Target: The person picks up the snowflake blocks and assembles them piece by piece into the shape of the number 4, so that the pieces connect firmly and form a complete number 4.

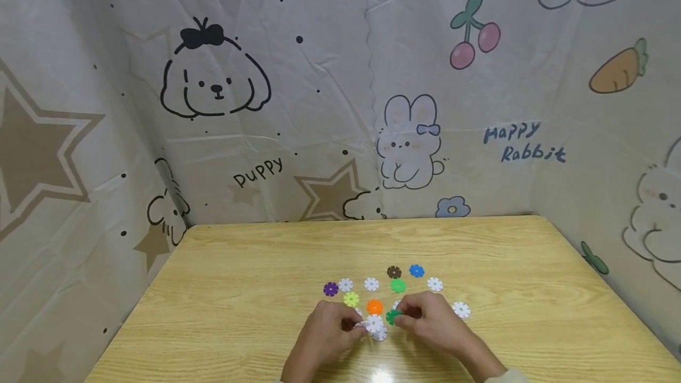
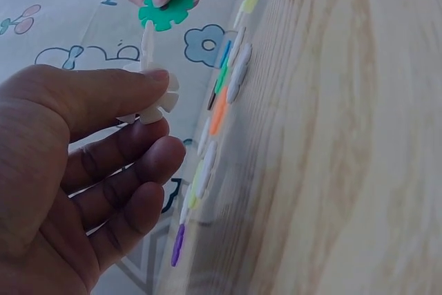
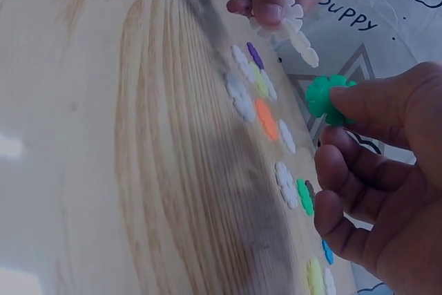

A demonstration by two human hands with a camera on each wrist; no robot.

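In the head view my left hand (image 1: 328, 331) pinches a white notched plastic disc, and a second white disc (image 1: 375, 323) is slotted onto it at an angle. The left wrist view shows the held white disc (image 2: 168, 101) between thumb and forefinger, with the second disc seen edge-on. Facing it, my right hand (image 1: 433, 323) pinches a dark green notched disc (image 1: 393, 317) by its edge. The right wrist view shows a small gap between the green disc (image 3: 322, 98) and the joined white pair (image 3: 304, 48). Both hands are raised above the table.
Loose discs lie on the wooden table (image 1: 239, 288) beyond the hands: orange (image 1: 375, 307), purple (image 1: 330, 289), yellow (image 1: 351, 299), light green (image 1: 398, 285), brown (image 1: 394, 272), blue (image 1: 417, 270) and several white ones. A printed cloth (image 1: 330, 75) hangs behind the table and along its sides.
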